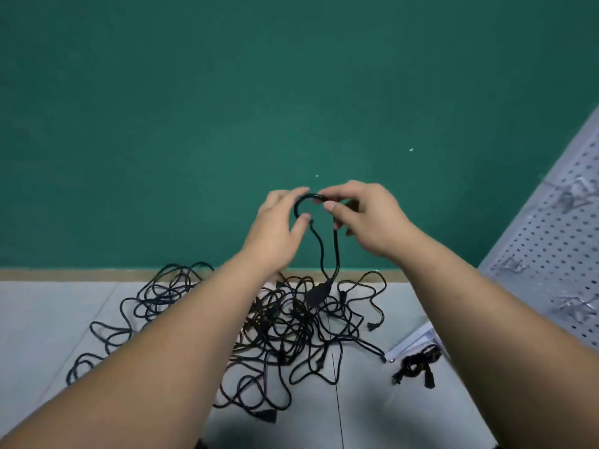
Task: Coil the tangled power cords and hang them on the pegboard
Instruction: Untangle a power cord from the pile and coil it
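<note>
Mid-frame, our left hand (278,222) and right hand (368,215) pinch a cord (304,198) into what looks like its first loop; next we need slack from the tangle (285,322).

Light is even and moderately bright, seemingly from overhead, with no glare. The green wall (194,92) darkens toward its upper corners. The cords (285,319) cast only faint, soft shadows on the pale bench (48,319), and a darker shadow sits at the bottom edge between the forearms (162,367). The whole picture is slightly soft. The left hand (278,228) and right hand (366,218) have fuzzy outlines, and the hooks (573,192) on the pegboard (551,238) are smeared. Wide-angle distortion swells the forearms at the lower corners and tilts the pegboard.
</note>
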`<state>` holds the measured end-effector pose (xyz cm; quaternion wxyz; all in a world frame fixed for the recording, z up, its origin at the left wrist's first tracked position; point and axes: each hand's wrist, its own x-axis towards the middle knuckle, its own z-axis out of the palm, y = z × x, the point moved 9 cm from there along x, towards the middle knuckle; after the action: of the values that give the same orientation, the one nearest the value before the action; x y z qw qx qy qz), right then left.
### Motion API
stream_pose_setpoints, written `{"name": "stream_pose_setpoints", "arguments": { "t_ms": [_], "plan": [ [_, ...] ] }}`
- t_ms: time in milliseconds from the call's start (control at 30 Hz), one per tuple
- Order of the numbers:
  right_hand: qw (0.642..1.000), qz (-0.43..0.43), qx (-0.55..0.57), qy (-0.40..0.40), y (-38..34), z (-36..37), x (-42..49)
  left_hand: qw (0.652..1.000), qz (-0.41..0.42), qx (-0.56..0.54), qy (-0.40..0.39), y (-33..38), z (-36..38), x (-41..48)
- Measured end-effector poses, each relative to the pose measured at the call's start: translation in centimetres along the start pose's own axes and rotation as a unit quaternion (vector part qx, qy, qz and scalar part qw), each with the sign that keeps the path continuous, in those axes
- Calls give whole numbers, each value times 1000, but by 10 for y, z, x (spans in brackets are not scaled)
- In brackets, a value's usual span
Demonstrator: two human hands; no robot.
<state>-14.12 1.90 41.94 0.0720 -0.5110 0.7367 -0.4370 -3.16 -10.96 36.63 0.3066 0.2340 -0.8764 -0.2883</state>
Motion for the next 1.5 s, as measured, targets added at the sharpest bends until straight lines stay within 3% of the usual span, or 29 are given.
{"name": "stream_pose_setpoints", "arguments": {
  "t_ms": [67,333,567,800,1067,1233,1300,1400,1500],
  "plan": [
    [999,-26,22,14,-22,-5,1,999,36,13,-1,12,-24,4],
    [995,33,81,43,-23,22,-5,986,-46,-144,-64,2,-75,-31],
    [993,58,98,30,-31,60,10,984,-81,-153,28,-24,-122,-34],
    [992,48,118,-1,-37,88,30,979,-77,-188,17,-38,-121,-18],
    [990,55,120,39,-23,87,41,975,-81,-207,-14,-50,-110,-5],
    [982,52,178,25,-29,88,43,932,-114,-339,-53,-47,-96,0],
    [970,61,234,28,-32,88,43,938,-119,-323,-40,-52,-93,4],
    [958,51,279,41,-35,82,41,978,-85,-190,18,-62,-97,12],
    [956,45,285,53,-32,75,41,992,-59,-110,20,-63,-94,16]
  ]
}}
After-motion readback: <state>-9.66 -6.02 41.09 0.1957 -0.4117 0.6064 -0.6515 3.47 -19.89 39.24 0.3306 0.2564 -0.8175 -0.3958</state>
